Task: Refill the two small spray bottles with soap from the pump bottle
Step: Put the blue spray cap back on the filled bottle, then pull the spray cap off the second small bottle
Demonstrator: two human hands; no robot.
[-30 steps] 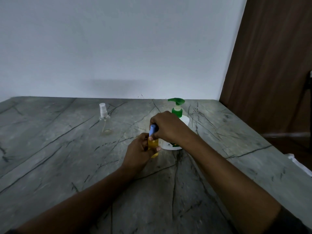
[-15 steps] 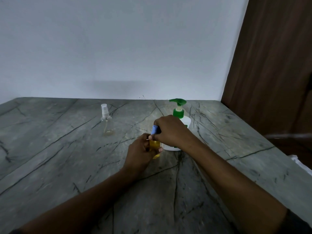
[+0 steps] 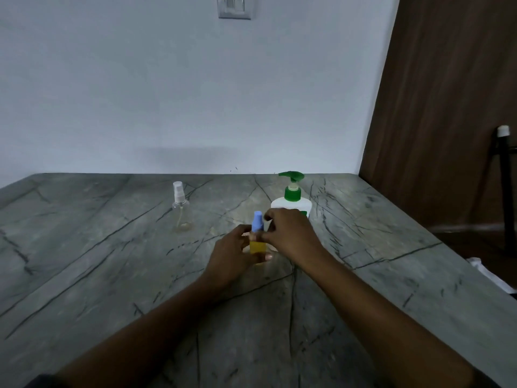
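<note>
Near the middle of the table (image 3: pixel 112 261), the left hand (image 3: pixel 235 253) is seen wrapped round a small yellow bottle (image 3: pixel 257 246), with its fingers curled about the body from the left side. The bottle is held upright, and its base is hidden by the fingers, so contact with the table cannot be told. A blue cap (image 3: pixel 257 221) is carried on top of the bottle. The right hand (image 3: pixel 291 233) is placed just to the right of that cap, with its fingers curled and its thumb set at the cap's base. Whether the cap is actually pinched cannot be told.

Just behind the right hand, a white pump bottle (image 3: pixel 292 194) with a green pump is stood upright, its lower part covered by the hand. Farther left and well apart from the hands, a clear spray bottle (image 3: pixel 181 211) with a white top is stood alone on the stone surface. The table is made of grey stone crossed by dark veins. A pale wall (image 3: pixel 195 93) is met at its far edge, and a switch plate (image 3: pixel 234 7) is fixed high on it. A brown wooden panel (image 3: pixel 447 107) is seen at the right.
</note>
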